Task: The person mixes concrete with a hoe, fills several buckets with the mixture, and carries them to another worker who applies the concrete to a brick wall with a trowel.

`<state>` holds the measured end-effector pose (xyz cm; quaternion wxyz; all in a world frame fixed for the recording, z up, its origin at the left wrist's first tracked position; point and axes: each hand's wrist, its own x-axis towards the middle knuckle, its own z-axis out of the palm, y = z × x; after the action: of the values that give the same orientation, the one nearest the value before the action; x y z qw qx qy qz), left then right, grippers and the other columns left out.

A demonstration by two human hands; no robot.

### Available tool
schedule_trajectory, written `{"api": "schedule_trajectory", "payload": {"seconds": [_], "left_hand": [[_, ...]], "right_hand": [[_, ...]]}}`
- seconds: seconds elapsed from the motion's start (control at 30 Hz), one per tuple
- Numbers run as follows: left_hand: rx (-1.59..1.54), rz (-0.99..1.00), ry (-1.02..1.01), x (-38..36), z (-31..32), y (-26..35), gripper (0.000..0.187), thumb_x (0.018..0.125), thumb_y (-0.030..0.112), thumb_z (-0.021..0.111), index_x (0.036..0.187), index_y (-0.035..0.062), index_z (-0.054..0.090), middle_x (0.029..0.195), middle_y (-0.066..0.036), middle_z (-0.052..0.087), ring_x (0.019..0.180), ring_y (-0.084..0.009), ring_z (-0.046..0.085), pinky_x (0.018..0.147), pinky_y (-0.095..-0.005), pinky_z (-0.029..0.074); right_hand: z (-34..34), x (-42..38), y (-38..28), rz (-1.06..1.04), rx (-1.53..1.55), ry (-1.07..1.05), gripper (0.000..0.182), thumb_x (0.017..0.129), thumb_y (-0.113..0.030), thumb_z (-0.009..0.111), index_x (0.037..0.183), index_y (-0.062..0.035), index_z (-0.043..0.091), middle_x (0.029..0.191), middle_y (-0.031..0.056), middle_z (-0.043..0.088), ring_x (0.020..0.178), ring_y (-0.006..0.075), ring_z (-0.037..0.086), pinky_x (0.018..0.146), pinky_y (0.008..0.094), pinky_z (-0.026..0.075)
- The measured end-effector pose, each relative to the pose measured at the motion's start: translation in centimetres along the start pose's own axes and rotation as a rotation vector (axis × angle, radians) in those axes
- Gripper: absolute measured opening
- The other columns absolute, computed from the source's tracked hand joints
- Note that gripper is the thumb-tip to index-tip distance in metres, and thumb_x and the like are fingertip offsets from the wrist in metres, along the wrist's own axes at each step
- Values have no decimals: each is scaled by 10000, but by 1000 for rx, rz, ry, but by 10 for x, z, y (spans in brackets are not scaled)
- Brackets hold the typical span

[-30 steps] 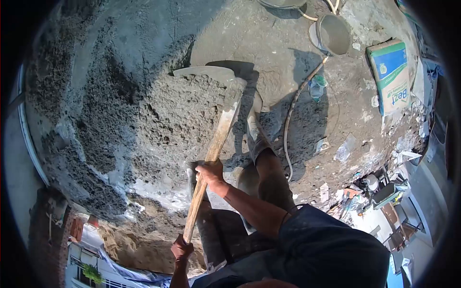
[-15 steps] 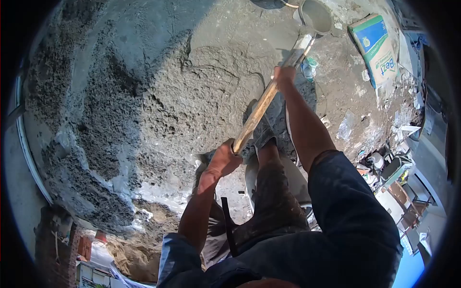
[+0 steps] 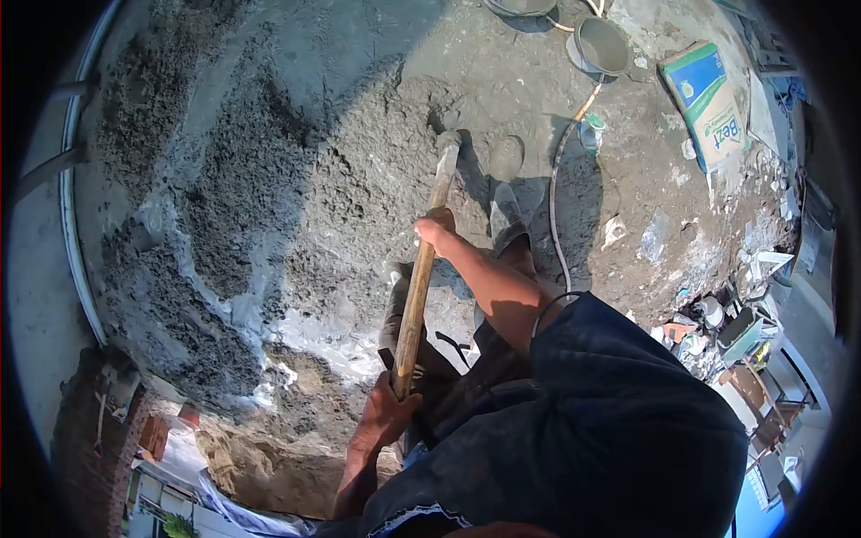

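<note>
A hoe with a long wooden handle (image 3: 413, 321) slants up and away from my body. My left hand (image 3: 384, 418) is wrapped round the handle's near end, low by my legs. Farther along, my right hand (image 3: 437, 230) grips it closer to the head. The hoe's head (image 3: 447, 142), coated in grey, meets the wet mortar (image 3: 359, 193), and its blade is hidden there. My boot (image 3: 508, 212) stands in the mortar just right of the handle, with my other leg left of it.
A grey bucket (image 3: 603, 47) stands at the top, near a second round container (image 3: 520, 5). A pale hose (image 3: 553, 193) runs down the ground beside my boot. A cement bag (image 3: 708, 108) lies to the right, with rubble and scrap (image 3: 717, 327) below it.
The hoe has swung left and back toward me, its head moving from beside the bucket into the mortar. Both hands came along, still gripping the handle.
</note>
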<state>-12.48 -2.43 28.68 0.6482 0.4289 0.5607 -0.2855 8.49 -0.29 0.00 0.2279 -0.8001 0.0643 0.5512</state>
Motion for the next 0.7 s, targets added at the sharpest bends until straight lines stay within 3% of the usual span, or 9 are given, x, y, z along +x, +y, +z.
{"api": "schedule_trajectory", "payload": {"seconds": [0.07,0.13,0.2,0.33,0.4,0.43,0.47,0.53,0.7], "left_hand": [[-12,-55,-14,3,9,2,507,700,224,641,1065,-53,425,897,-250,557,875,-351,570,753,-398,443],[-24,-101,-30,7,27,-1,510,701,228,643,1067,-49,420,896,-250,550,872,-348,566,755,-399,440],[-8,20,78,8,52,-9,532,705,228,642,1089,-43,393,895,-243,536,829,-344,552,730,-398,438],[-382,-129,-95,-17,19,81,672,773,263,597,1287,-3,254,918,-143,530,794,-243,536,674,-347,435],[-568,40,-107,-36,3,114,770,803,346,575,1361,31,149,1008,-118,506,843,-212,508,730,-321,417],[-605,102,-128,-40,-2,137,828,813,440,540,1381,42,88,1204,-157,415,1057,-243,432,897,-332,337],[-554,209,-146,-38,-3,148,846,822,486,498,1379,27,56,1341,-215,255,1234,-278,264,1007,-346,196],[-461,352,-284,-39,-6,194,868,829,523,460,1370,5,20,1379,-251,154,1293,-301,141,1032,-355,129],[-220,620,-561,-31,10,301,850,845,524,420,1361,-7,3,1366,-276,146,1293,-332,148,1035,-367,131]], "right_hand": [[2,8,12,94,59,-90,232,695,-109,606,864,-2,488,743,116,569,585,227,576,547,382,517],[-4,36,9,403,490,-145,164,701,-85,603,821,-23,510,674,91,525,536,220,542,523,387,517],[-14,51,3,403,458,-162,93,717,-55,581,768,-22,511,618,81,490,526,206,522,521,372,509],[-37,53,-34,299,434,-245,122,700,-65,579,719,-60,459,605,56,456,494,198,474,475,357,451],[-48,55,-48,341,459,-366,131,709,-89,575,698,-62,447,604,52,455,501,195,477,481,356,453],[-54,54,-59,318,479,-363,140,724,-125,569,699,-67,443,597,47,448,503,202,485,486,360,451],[-66,53,-67,329,489,-365,140,724,-125,569,699,-67,443,597,47,448,503,202,485,486,360,451],[-97,56,-81,260,543,-527,133,747,-135,551,701,-78,440,596,40,445,506,210,494,498,363,444],[-180,54,-121,292,606,-636,153,789,-116,507,668,-89,416,584,36,432,491,201,472,514,350,417]]}}
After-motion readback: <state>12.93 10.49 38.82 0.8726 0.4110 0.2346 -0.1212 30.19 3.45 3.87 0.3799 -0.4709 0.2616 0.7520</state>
